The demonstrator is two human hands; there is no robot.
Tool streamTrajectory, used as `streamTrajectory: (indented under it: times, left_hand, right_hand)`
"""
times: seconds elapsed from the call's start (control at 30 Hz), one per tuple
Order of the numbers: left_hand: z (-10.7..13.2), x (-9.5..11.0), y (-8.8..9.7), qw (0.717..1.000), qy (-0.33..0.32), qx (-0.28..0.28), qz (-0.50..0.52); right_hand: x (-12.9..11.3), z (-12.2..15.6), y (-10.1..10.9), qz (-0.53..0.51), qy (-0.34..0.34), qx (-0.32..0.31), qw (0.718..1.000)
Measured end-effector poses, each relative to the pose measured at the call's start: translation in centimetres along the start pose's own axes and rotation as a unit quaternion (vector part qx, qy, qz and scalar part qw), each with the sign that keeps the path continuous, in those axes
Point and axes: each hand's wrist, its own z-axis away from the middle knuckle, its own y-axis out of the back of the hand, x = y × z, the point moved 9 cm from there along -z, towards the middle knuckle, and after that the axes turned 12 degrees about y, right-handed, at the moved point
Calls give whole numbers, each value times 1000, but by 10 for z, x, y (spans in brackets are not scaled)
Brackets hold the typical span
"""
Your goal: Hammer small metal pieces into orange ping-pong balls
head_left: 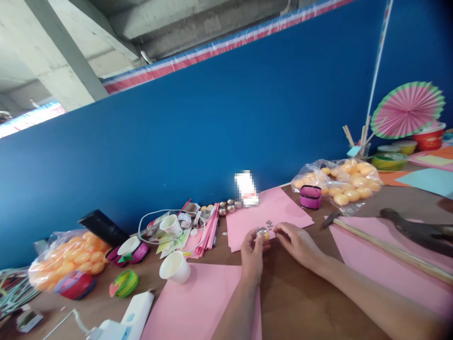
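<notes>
My left hand point(252, 252) is closed around a small round ball, shiny silver on one side and orange on the other point(266, 235). Just to its right, my right hand point(296, 243) is held low with thumb and fingertips pinched together; anything between them is too small to make out. Beyond both hands, a cluster of small dark grey pieces point(269, 225) lies on a pink sheet point(286, 208). Several shiny metallic balls point(226, 208) sit at that sheet's left edge.
A white paper cup point(175, 267) stands on a nearer pink sheet point(198, 302). Bags of orange balls lie left point(76, 257) and right point(354, 182). A hammer point(389, 255) and dark-handled pliers or shears point(417, 231) rest at right. A white power strip point(138, 311) is at front left.
</notes>
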Motion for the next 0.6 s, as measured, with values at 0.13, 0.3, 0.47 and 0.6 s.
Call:
streamTrajectory:
  times: [0.13,0.3,0.47,0.6]
  left_hand:
    - [-1,-3,0,1000,13,-9,17]
    - [-1,-3,0,999,17,-9,26]
    - [-2,-1,-1,1000,-3,-18,-10]
    - [-2,1,-1,999,-26,-23,-33]
  right_hand:
    - [1,0,0,-41,-24,6,999]
    - [9,2,-5,-135,-92,-11,987]
    - [25,6,-10,-196,-138,5,971]
    - [29,8,-13,-220,-136,23,966]
